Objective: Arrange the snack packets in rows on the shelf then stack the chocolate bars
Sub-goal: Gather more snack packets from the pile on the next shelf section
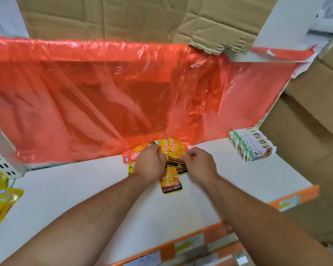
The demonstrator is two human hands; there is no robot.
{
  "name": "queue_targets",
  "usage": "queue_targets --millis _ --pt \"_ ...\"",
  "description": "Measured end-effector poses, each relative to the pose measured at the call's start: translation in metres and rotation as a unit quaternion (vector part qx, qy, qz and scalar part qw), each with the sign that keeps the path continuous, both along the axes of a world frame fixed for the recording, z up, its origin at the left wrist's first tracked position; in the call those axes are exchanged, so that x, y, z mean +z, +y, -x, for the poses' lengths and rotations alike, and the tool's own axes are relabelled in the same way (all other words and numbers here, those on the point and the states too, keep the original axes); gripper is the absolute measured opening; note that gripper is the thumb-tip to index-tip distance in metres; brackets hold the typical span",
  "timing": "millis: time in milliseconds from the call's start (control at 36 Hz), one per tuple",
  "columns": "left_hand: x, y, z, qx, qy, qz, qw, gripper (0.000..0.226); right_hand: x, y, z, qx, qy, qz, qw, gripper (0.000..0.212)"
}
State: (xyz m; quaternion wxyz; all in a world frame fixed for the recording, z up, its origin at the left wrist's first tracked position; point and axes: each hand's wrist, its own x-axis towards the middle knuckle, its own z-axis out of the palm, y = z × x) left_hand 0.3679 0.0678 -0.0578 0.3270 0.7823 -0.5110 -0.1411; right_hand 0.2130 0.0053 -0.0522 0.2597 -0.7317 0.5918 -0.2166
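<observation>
Across the back: crinkled, translucent red plastic sheet (104, 96), glossy and creased, under torn brown cardboard (123, 16). Below: smooth white shelf (65, 198), orange-edged at the front. Far right on it, well apart from both hands: chocolate bars (252, 144), slim printed boxes set on edge in a tight row, not yet stacked. At the left edge: spare packets (0, 200), yellow, lying loose. Mid-shelf, against the sheet's hem: heap of packets (171, 181), small glossy yellow sachets with black bands, overlapping at mixed angles, no rows yet; nearest one flat, long axis front to back. Grips a fan of upright packets with the left hand (149, 166), fingers curled over the heap. Seems to pinch a packet edge with the right hand (200, 164), fingers bent, just beside the left. Heap straight ahead, between the hands, about equally near each; bars nearer the right.
</observation>
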Motion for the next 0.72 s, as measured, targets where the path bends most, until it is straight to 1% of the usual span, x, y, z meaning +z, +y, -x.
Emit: queue_targets --millis 56,139,278,333,417,556,667,722 --pt "-0.004 -0.008 0.004 0.033 0.021 -0.015 0.999 0.021 -0.006 -0.013 0.001 0.005 -0.01 -0.015 1.0 0.027" --pt "-0.009 -0.017 0.009 0.071 0.028 -0.037 0.996 0.029 -0.013 -0.026 -0.001 0.017 -0.008 -0.042 0.999 0.03" --pt "-0.009 -0.028 0.014 0.101 0.023 -0.084 0.991 0.039 -0.018 -0.039 -0.007 0.049 0.028 -0.065 0.996 0.052" --pt "-0.01 -0.029 0.017 0.102 0.012 -0.099 0.99 0.04 -0.021 -0.039 -0.008 0.064 0.048 -0.058 0.995 0.057" --pt "-0.014 -0.027 0.02 0.096 -0.024 -0.104 0.99 0.043 -0.022 -0.039 -0.009 0.079 0.071 -0.055 0.993 0.057" --pt "-0.017 -0.022 0.018 0.082 -0.035 -0.11 0.99 0.059 -0.022 -0.041 -0.007 0.1 0.073 -0.063 0.99 0.062" --pt "-0.011 -0.019 0.015 0.072 -0.046 -0.122 0.989 0.048 -0.021 -0.037 -0.004 0.106 0.075 -0.058 0.99 0.056" --pt "-0.008 -0.017 0.014 0.069 -0.055 -0.127 0.988 0.036 -0.021 -0.033 -0.004 0.113 0.079 -0.053 0.989 0.055"
